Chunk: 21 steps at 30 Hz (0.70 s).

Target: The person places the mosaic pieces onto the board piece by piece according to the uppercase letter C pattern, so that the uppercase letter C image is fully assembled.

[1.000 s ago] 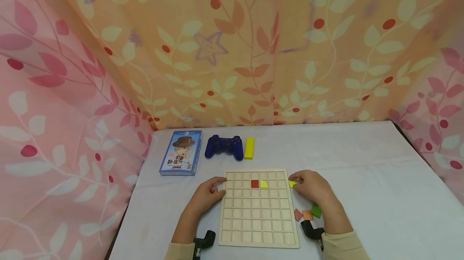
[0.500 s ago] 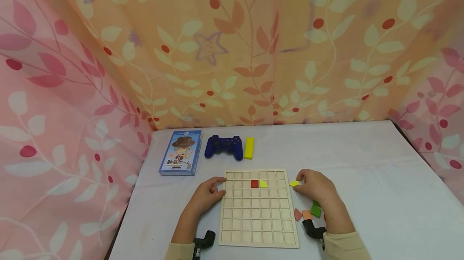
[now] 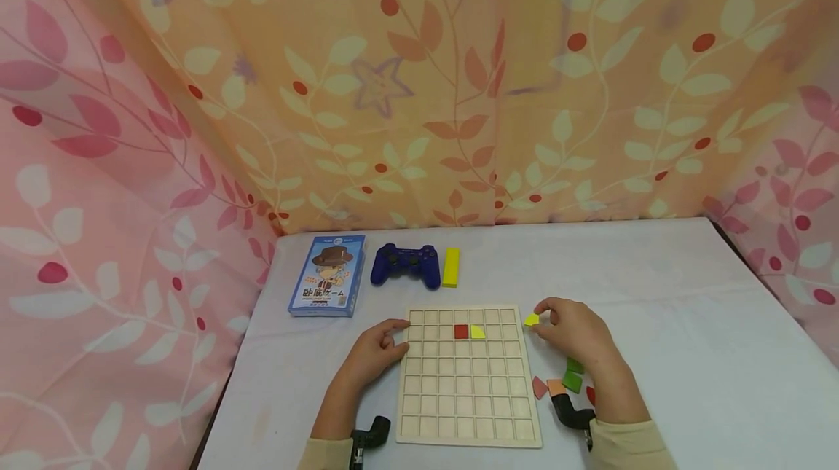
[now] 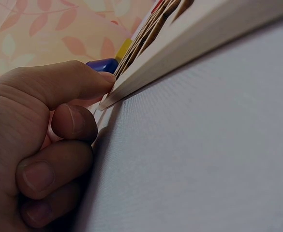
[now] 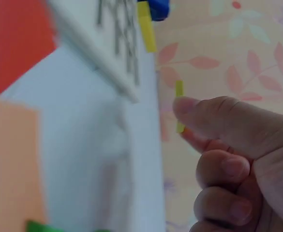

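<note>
My right hand [image 3: 580,335] pinches a small yellow tile [image 3: 532,319] between thumb and forefinger, just off the right edge of the board. In the right wrist view the yellow tile [image 5: 179,87] shows edge-on, raised off the table, with the other fingers curled below. The pale wooden grid board [image 3: 463,397] lies flat on the table. One red square tile [image 3: 462,331] and one yellow rounded tile [image 3: 477,332] sit side by side in its second row. My left hand [image 3: 371,355] touches the board's left edge with forefinger and thumb; the thumb [image 4: 90,82] lies along that edge.
Beside the board's lower right lie a pinkish-red tile [image 3: 540,388], an orange tile [image 3: 556,387], green tiles [image 3: 572,382] and a partly hidden red tile [image 3: 591,396]. Farther back stand a blue box [image 3: 328,277], a blue game controller [image 3: 406,267] and a yellow block [image 3: 451,268].
My right hand has moved slightly back and to the right with the yellow tile, which has turned between the fingertips. More of the green and red tiles shows. The left hand stays put.
</note>
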Each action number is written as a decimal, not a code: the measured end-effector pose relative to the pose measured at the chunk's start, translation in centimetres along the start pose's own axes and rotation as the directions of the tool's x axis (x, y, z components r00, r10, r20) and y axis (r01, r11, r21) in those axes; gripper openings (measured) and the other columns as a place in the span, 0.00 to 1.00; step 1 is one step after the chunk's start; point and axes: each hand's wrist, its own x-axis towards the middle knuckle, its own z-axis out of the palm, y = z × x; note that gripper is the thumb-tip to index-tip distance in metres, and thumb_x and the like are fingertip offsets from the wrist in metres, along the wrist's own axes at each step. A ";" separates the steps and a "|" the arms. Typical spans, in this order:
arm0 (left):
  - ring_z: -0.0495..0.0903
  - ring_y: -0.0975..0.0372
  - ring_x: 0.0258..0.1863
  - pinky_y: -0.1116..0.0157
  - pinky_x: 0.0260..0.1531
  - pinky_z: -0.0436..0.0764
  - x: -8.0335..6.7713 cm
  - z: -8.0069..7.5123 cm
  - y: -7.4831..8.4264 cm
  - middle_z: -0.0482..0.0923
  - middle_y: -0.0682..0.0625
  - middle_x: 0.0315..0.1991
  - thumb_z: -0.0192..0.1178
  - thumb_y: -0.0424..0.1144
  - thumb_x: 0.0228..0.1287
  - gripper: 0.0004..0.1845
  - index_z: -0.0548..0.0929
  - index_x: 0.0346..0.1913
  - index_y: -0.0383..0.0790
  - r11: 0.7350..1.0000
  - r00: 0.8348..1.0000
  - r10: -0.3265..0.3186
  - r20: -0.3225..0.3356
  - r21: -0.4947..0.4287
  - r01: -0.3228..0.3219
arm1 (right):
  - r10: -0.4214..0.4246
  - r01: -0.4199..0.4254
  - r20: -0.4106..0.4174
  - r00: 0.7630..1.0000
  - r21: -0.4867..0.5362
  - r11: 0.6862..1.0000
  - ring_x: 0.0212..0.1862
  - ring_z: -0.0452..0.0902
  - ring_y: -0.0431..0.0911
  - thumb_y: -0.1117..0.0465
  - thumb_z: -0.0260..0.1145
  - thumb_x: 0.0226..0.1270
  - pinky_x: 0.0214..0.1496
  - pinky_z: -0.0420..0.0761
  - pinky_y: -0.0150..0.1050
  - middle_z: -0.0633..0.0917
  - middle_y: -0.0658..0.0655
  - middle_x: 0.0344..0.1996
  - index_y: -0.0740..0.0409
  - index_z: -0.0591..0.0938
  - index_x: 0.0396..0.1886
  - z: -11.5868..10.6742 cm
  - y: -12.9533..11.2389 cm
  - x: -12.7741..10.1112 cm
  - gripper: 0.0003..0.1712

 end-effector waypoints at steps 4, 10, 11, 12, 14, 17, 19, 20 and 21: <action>0.62 0.66 0.13 0.67 0.18 0.64 0.0 0.0 0.1 0.65 0.58 0.15 0.70 0.42 0.66 0.21 0.84 0.62 0.47 1.000 1.000 0.000 -0.001 -0.002 0.000 | -0.064 0.066 -0.053 0.997 0.028 0.997 0.28 0.68 0.47 0.55 0.75 0.63 0.30 0.67 0.41 0.74 0.53 0.27 0.54 0.86 0.49 -0.7 -1.2 -0.5 0.17; 0.62 0.66 0.13 0.67 0.18 0.64 -0.2 0.0 0.2 0.65 0.58 0.15 0.69 0.41 0.67 0.21 0.84 0.62 0.45 1.000 1.000 0.009 0.008 -0.007 -0.009 | -0.165 0.170 -0.117 0.979 0.031 0.985 0.25 0.63 0.45 0.56 0.76 0.62 0.28 0.63 0.40 0.71 0.50 0.23 0.53 0.86 0.48 -1.2 -3.3 -1.6 0.16; 0.62 0.66 0.13 0.67 0.18 0.64 -0.2 -0.1 0.2 0.65 0.58 0.15 0.69 0.40 0.67 0.21 0.84 0.62 0.45 1.000 1.000 0.011 0.008 -0.006 -0.011 | -0.174 0.178 -0.122 0.977 0.029 0.984 0.25 0.64 0.45 0.57 0.77 0.62 0.28 0.63 0.40 0.71 0.50 0.23 0.52 0.86 0.48 -1.2 -3.7 -1.8 0.16; 0.62 0.66 0.13 0.67 0.18 0.64 -0.2 -0.1 0.2 0.66 0.58 0.15 0.69 0.40 0.67 0.22 0.84 0.62 0.44 1.000 1.000 0.014 0.008 -0.006 -0.014 | -0.177 0.182 -0.126 0.976 0.030 0.983 0.25 0.64 0.44 0.57 0.77 0.62 0.28 0.64 0.40 0.71 0.50 0.23 0.52 0.86 0.48 -1.2 -4.1 -1.9 0.16; 0.62 0.66 0.13 0.67 0.18 0.64 -0.2 -0.1 0.3 0.66 0.58 0.15 0.69 0.40 0.67 0.21 0.84 0.62 0.44 1.000 1.000 0.018 0.005 -0.002 -0.018 | -0.190 0.195 -0.132 0.973 0.028 0.980 0.25 0.65 0.44 0.57 0.77 0.62 0.27 0.64 0.40 0.72 0.50 0.23 0.51 0.87 0.48 -1.2 -4.9 -2.1 0.16; 0.62 0.66 0.14 0.67 0.19 0.64 -0.2 -0.1 0.3 0.65 0.58 0.15 0.69 0.41 0.67 0.21 0.84 0.62 0.45 1.000 1.000 0.020 0.002 0.006 -0.020 | -0.213 0.219 -0.136 0.967 0.025 0.975 0.25 0.65 0.44 0.57 0.77 0.61 0.27 0.65 0.40 0.73 0.50 0.23 0.51 0.87 0.48 -1.2 -5.9 -2.2 0.16; 0.62 0.66 0.14 0.67 0.19 0.64 -0.2 -0.1 0.3 0.65 0.58 0.15 0.69 0.41 0.67 0.21 0.84 0.62 0.45 1.000 1.000 0.016 0.002 0.008 -0.016 | -0.234 0.238 -0.138 0.962 0.017 0.971 0.26 0.67 0.43 0.57 0.77 0.61 0.28 0.67 0.40 0.75 0.49 0.23 0.50 0.87 0.48 -1.0 -6.5 -2.2 0.16; 0.61 0.66 0.14 0.67 0.19 0.64 -0.2 -0.1 0.3 0.65 0.58 0.15 0.69 0.41 0.67 0.21 0.84 0.62 0.45 1.000 1.000 0.017 0.003 0.008 -0.017 | -0.243 0.248 -0.137 0.960 0.016 0.969 0.27 0.68 0.43 0.57 0.78 0.61 0.29 0.68 0.40 0.76 0.48 0.24 0.50 0.87 0.48 -0.9 -6.8 -2.1 0.16; 0.61 0.66 0.14 0.67 0.19 0.64 -0.2 -0.2 0.3 0.65 0.58 0.15 0.69 0.41 0.67 0.21 0.84 0.62 0.45 1.000 1.000 0.017 0.003 0.008 -0.017 | -0.252 0.256 -0.137 0.958 0.013 0.967 0.28 0.69 0.43 0.57 0.78 0.61 0.30 0.70 0.40 0.77 0.48 0.25 0.49 0.87 0.48 -0.8 -7.2 -2.0 0.16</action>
